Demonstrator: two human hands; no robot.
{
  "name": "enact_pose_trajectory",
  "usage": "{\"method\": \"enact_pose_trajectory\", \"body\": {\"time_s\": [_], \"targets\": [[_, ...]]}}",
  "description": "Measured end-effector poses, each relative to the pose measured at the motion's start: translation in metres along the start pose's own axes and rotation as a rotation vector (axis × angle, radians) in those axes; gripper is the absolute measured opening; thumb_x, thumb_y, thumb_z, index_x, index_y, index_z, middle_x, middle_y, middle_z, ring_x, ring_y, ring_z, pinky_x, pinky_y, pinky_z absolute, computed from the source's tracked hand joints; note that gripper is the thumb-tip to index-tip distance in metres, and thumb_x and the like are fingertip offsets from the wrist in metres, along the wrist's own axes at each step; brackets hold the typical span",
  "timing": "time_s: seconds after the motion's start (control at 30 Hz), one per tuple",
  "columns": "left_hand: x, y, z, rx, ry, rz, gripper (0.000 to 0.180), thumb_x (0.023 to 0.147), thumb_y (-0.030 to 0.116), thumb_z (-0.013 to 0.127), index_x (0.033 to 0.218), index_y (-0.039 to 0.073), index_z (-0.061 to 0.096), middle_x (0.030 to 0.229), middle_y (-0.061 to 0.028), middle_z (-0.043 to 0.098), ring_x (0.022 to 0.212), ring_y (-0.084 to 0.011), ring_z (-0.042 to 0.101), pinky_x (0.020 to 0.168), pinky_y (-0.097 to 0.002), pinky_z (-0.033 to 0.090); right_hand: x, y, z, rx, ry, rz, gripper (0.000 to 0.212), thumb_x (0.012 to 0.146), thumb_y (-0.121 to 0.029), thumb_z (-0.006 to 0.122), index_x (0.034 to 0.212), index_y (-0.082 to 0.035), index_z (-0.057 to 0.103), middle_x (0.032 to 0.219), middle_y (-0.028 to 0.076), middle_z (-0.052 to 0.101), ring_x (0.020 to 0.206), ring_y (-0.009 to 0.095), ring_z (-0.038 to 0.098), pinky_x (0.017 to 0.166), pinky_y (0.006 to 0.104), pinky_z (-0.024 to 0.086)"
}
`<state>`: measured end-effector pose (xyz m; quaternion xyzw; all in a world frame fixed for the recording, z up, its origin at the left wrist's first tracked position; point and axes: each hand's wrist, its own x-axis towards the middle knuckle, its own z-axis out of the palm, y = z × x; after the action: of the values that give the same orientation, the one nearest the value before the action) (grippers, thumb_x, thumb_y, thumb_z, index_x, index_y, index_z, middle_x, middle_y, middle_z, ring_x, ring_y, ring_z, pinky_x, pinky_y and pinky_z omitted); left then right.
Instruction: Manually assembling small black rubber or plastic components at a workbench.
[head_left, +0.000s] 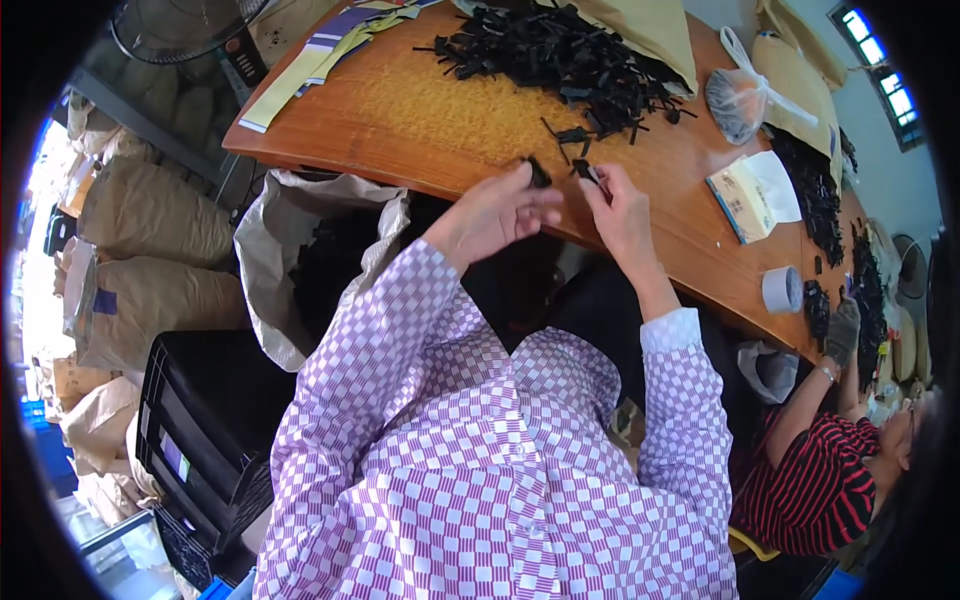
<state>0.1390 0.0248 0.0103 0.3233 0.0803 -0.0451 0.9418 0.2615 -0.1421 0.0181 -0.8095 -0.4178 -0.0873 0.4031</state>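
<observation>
At the table's near edge, my left hand (pixel 497 215) has a small black piece (pixel 539 174) at its thumb and index finger; its other fingers are loosely curled and slightly blurred. Close by on the right, my right hand (pixel 622 215) pinches another small black piece (pixel 585 171). Something thin and shiny shows by those fingertips, too small to name. Just beyond both hands, a few loose black strips lie in front of a large heap of black pieces (pixel 540 50) on the wooden table (pixel 680 220).
An open white sack (pixel 265 265) with dark contents stands below the table at left. On the table are a paper bag (pixel 655 35), a tied plastic bag (pixel 735 105), a tissue pack (pixel 745 200) and a tape roll (pixel 781 290). A co-worker's gloved hand (pixel 843 330) is at right.
</observation>
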Motion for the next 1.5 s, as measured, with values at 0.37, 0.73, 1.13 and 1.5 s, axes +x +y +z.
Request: {"method": "enact_pose_trajectory", "body": {"time_s": [0.37,0.73,1.13,1.5], "targets": [[0.012,0.024,0.015,0.335,0.090,0.027,0.041,0.099,0.032,0.040,0.125,0.000,0.045,0.105,-0.0148,0.061,0.083,-0.0174,0.063,0.062,-0.0226,0.050,-0.007,-0.011,-0.012,0.095,-0.082,0.035,0.023,0.084,-0.005,0.062,0.105,0.000,0.054,0.076,0.014,0.062,0.064,0.021,0.061,0.058,0.0292,0.047],[-0.062,-0.022,0.008,0.065,-0.179,-0.164,0.050,0.094,0.037,0.052,0.128,0.002,0.046,0.092,-0.0120,0.063,0.060,-0.0070,0.058,0.051,-0.0153,0.044,-0.040,-0.059,-0.028,-0.130,-0.279,-0.638,0.025,0.073,-0.006,0.065,0.097,-0.004,0.057,0.084,0.008,0.063,0.061,0.019,0.061,0.052,0.0296,0.049],[-0.097,-0.040,0.022,0.300,0.080,0.062,0.035,0.091,0.006,0.055,0.123,0.009,0.040,0.092,-0.0103,0.061,0.074,-0.0143,0.063,0.063,-0.0225,0.050,-0.078,-0.090,-0.017,0.460,-0.420,0.176,0.022,0.090,-0.008,0.057,0.110,-0.002,0.050,0.070,0.006,0.053,0.061,0.011,0.051,0.055,0.0244,0.042],[-0.096,-0.057,0.025,1.013,0.228,0.293,0.030,0.087,-0.003,0.054,0.110,0.005,0.037,0.076,-0.0046,0.053,0.066,-0.0102,0.059,0.055,-0.0234,0.048,-0.111,-0.092,0.010,0.699,-0.433,0.419,0.026,0.100,-0.022,0.041,0.104,0.001,0.052,0.079,0.001,0.054,0.069,0.005,0.050,0.062,0.0208,0.046]]}}
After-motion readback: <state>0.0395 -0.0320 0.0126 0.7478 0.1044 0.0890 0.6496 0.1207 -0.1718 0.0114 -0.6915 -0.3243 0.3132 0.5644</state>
